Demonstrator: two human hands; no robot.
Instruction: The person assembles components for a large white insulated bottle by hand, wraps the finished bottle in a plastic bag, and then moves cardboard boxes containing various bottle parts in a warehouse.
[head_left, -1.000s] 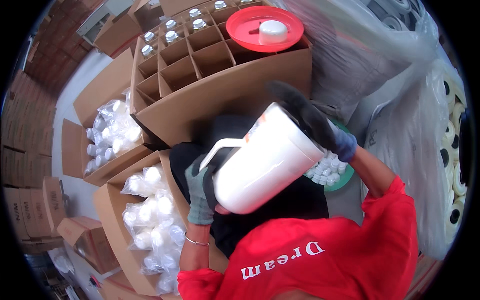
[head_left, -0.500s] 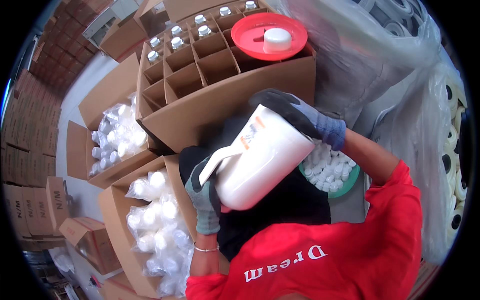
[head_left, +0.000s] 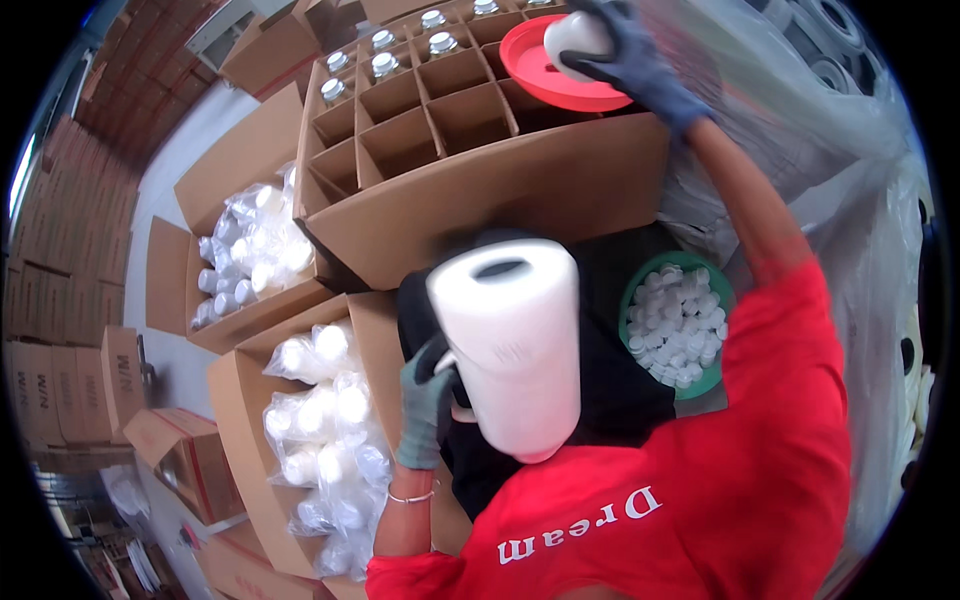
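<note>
My left hand (head_left: pixel 425 400) in a grey-green glove is closed on the handle of a large white pitcher (head_left: pixel 510 350), upright with its dark opening at the top. My right hand (head_left: pixel 625 55) in a grey-blue glove is closed around a short white cylindrical cap (head_left: pixel 568 40) over a round red tray (head_left: pixel 532 78). The tray rests on the divided cardboard box (head_left: pixel 470 200), which holds several clear white-capped bottles (head_left: pixel 386 68) in its back and left compartments.
An open carton (head_left: pixel 185 275) of white bagged bottles is at left, another (head_left: pixel 245 390) nearer me. A green bowl (head_left: pixel 630 330) of small white caps is at right. Plastic-wrapped rolls line the right edge; stacked cartons (head_left: pixel 55 390) stand far left.
My right hand has left the pitcher's top and moved up to the white cap on the red tray. The pitcher has swung upright in my left hand.
</note>
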